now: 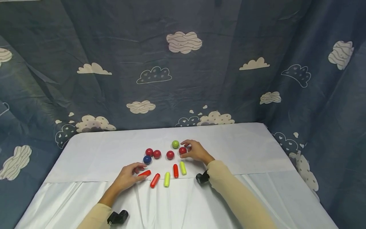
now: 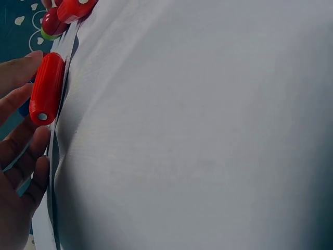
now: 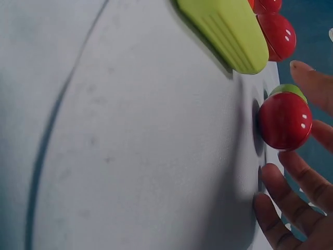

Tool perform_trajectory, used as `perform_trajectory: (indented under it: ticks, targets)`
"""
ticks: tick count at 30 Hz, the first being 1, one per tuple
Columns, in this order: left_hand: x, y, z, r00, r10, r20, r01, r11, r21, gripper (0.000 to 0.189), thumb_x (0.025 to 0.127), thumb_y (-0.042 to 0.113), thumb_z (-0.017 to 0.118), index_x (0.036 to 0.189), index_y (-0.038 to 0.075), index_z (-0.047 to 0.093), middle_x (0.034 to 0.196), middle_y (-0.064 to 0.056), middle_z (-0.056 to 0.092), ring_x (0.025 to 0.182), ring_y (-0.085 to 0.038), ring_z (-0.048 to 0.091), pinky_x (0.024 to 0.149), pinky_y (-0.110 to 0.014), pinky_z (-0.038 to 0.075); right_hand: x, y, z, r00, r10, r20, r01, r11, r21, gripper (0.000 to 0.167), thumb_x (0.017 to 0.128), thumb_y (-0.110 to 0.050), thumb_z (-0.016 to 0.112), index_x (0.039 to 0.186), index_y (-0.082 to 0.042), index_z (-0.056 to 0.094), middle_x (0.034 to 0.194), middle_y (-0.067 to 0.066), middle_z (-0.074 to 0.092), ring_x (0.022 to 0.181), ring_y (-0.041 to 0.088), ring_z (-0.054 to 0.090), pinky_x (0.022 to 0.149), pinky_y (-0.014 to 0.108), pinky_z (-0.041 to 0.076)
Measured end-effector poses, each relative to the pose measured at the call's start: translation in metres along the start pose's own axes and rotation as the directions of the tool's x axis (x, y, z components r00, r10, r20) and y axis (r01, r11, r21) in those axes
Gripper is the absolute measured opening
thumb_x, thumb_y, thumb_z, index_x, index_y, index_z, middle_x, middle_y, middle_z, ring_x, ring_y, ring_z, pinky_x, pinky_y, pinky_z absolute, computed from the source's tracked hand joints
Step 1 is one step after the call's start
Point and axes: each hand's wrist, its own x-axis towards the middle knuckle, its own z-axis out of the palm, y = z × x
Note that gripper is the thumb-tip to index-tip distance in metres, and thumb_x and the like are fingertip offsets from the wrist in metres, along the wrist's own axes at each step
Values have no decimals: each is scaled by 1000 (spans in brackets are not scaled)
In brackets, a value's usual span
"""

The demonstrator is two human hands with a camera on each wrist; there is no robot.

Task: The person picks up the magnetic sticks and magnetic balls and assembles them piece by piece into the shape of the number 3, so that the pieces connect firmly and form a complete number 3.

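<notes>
Head cam, 6 balls (image 1: 170,155), 5 sticks (image 1: 167,179), L fingers (image 2: 15,100) wide, R fingers (image 3: 287,196) wide

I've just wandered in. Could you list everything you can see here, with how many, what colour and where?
Balls: four, red, loose row mid-table
Blue ball: one, blue, nearer than the left red pair
Green ball: one, green, farthest back
Ribbed cylinders: three, red, in front of the balls
Yellow-green cylinders: two, yellow-green, among the red ones
Table: one, white-covered, centre
Cloud-print backdrop: panel count unclear, dark blue, behind and beside table
Wrist devices: two, black, one per wrist
Sleeves: two, beige, on both arms
Left-hand grip: one, bare, at the leftmost cylinder
Right-hand grip: one, bare, around the rightmost red ball
</notes>
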Motion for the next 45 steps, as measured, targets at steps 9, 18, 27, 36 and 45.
perform_trajectory:
  ticks: [9,18,27,36,45]
  targets:
    - [-1,1,2,1000,-23,-6,23,1000,19,34,75,12,81,106,8,71,88,3,63,76,-14,48,66,-28,39,3,-2,2,1000,6,3,-6,1000,-3,50,72,-16,85,117,-11,65,109,6,62,94,20,54,88,37,46]
    - [1,5,5,999,-49,-3,49,996,68,29,74,12,82,102,9,73,82,2,58,76,-15,48,68,-30,40,5,0,3,1000,15,-6,-15,1000,3,44,73,-15,84,113,-10,67,105,5,64,92,20,55,85,35,47]
    - [0,8,3,998,-55,0,55,994,95,25,75,14,82,98,8,74,82,2,60,77,-15,49,69,-30,41,7,3,4,1000,25,-13,-25,999,-30,42,74,-16,84,112,-8,69,101,4,64,90,20,53,83,33,47]
    - [1,7,3,998,-65,9,64,992,104,25,75,13,81,99,8,74,84,1,61,78,-16,50,71,-32,42,9,3,4,999,33,-33,-34,999,-17,38,72,-14,85,108,-9,72,100,3,68,87,19,54,81,31,47]
    - [2,6,5,998,-56,13,54,993,109,24,76,13,81,98,10,73,83,2,60,77,-15,49,70,-31,42,11,4,5,998,49,-34,-50,999,-14,39,71,-14,85,108,-10,72,105,3,68,88,17,56,82,32,47]
